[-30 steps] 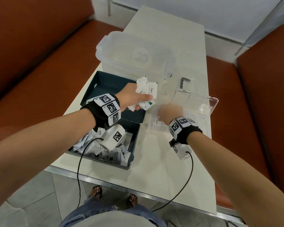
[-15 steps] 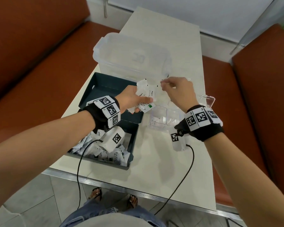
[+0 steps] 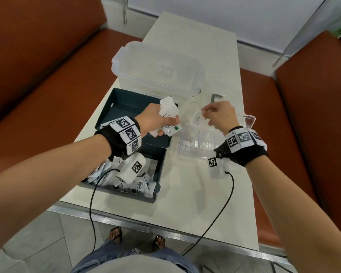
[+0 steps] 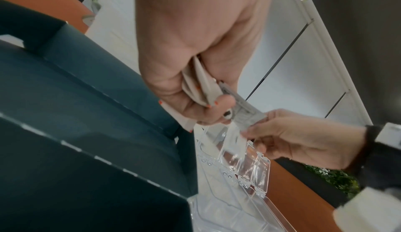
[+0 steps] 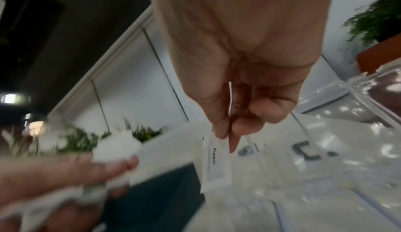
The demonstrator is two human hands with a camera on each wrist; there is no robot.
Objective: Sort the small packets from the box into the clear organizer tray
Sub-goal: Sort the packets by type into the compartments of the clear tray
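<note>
My left hand [image 3: 165,123] grips a bunch of white packets [image 3: 168,112] above the far right corner of the dark box [image 3: 126,101]. More packets [image 3: 140,187] lie in the box's near end. To the right, my right hand [image 3: 205,113] pinches a single white packet [image 5: 217,165], marked Pepper, between thumb and forefinger. That packet hangs over the clear organizer tray [image 3: 188,143], which stands open on the table to the right of the box. In the left wrist view the pinched packet [image 4: 248,117] is close to the left hand's fingers [image 4: 219,105].
A large clear lidded container [image 3: 158,69] stands behind the box. A metal hex key [image 3: 215,97] lies behind the tray. Cables run from both wrists over the table's near edge [image 3: 146,219]. Orange benches flank the table.
My right hand rose from the tray to the bunch in my left hand, took one packet, and has drawn it right, away from the bunch. The left hand stayed put.
</note>
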